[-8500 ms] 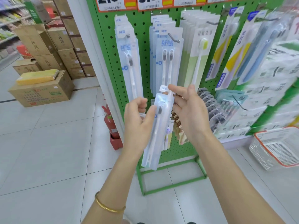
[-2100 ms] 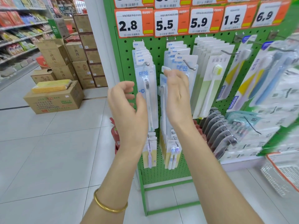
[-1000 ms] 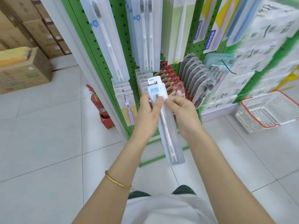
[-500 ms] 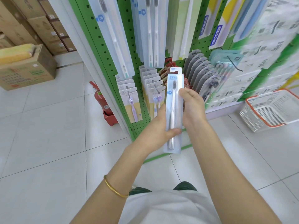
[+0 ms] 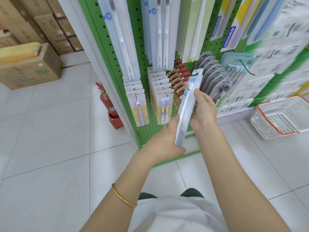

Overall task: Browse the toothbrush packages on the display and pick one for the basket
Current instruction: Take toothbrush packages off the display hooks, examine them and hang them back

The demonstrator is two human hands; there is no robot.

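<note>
Left grip (image 5: 167, 141) holds lower end of long clear plastic toothbrush package (image 5: 185, 108), fingers curled round it. Right grip (image 5: 204, 108) holds upper part from side. Package tilted, top leaning right, in front of green pegboard display (image 5: 117, 64). White mesh basket with orange rim (image 5: 262, 129) on floor, well apart at right.

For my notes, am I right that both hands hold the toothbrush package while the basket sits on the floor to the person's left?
No: the head view shows the white basket on the floor to the person's right; the left hand and right hand do hold the toothbrush package.
</note>
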